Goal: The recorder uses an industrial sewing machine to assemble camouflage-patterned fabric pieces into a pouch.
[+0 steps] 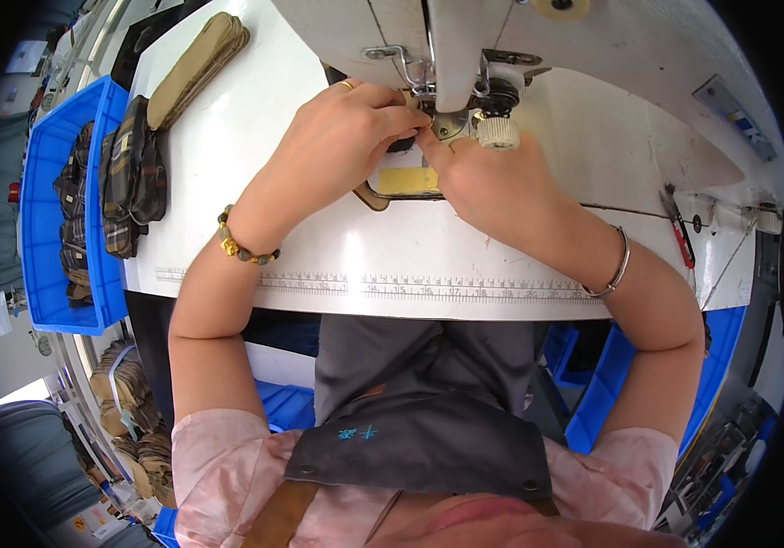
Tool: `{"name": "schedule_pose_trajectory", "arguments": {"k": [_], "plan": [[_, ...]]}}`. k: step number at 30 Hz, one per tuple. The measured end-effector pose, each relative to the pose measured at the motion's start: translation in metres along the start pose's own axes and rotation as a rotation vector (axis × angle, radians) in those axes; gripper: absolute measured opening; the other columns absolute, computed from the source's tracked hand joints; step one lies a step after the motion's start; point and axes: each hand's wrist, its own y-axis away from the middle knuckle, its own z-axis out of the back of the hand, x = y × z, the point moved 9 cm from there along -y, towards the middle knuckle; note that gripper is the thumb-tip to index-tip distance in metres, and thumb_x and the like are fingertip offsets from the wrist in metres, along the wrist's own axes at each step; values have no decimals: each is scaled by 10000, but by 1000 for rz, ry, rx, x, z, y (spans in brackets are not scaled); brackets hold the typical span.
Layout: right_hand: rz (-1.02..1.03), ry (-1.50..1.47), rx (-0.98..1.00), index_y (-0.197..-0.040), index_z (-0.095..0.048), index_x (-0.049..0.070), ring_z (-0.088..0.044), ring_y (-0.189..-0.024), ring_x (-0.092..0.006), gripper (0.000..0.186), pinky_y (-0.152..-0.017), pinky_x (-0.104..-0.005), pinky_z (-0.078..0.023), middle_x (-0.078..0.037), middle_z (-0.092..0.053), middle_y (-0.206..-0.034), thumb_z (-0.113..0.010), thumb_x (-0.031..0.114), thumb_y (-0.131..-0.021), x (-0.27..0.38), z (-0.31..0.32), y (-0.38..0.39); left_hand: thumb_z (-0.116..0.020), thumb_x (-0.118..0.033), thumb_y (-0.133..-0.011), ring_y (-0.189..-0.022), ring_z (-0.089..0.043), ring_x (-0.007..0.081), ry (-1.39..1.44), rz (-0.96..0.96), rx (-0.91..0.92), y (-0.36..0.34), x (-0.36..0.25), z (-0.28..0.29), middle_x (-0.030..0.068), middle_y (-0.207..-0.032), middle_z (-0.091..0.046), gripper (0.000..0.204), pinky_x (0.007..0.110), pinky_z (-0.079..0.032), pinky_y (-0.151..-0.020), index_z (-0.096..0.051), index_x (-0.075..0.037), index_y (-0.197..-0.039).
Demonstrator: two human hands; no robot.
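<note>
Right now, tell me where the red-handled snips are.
In the head view, the red-handled snips lie on the white sewing table at its right end, beyond the right hand and its bangled wrist.

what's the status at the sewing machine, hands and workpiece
Left hand and right hand both pinching the small tan piece at the presser foot. Piece flat on the white table. Nothing blocking the hands.

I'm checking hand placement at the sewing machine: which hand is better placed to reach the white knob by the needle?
Right, probably. The right hand lies just below the white knob, its fingers beside the presser foot. The left hand pinches the tan piece on the far side, so it would have to cross over.
</note>
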Motion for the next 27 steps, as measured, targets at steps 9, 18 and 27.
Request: {"name": "schedule_pose_trajectory", "arguments": {"k": [9, 18, 27], "plan": [[-39, -89, -6, -793, -676, 46, -651, -535, -253, 56, -484, -359, -509, -87, -599, -564, -648, 66, -749, -7, 0, 0, -661, -52, -783, -831, -665, 239, -139, 28, -47, 0, -1, 0, 5, -893, -704, 250, 346, -557, -706, -767, -162, -980], [-2, -37, 58, -830, -722, 71, -670, -595, -253, 97, -511, -375, -501, -80, -638, -617, -681, 64, -743, -9, -1, 3, -742, -106, -826, -717, -677, 279, -131, 19, -45, 7, -1, -4, 58, -997, -704, 304, 360, -541, -623, -723, -121, -1128], [-4, -89, 107, -857, -732, 87, -691, -649, -263, 129, -539, -379, -519, -84, -676, -698, -702, 64, -734, -12, -5, 3, -767, 31, -687, -885, -662, 245, -180, -185, -137, 16, -5, 20, 45, -1100, -688, 483, 353, -544, -686, -732, -143, -1136]]}}
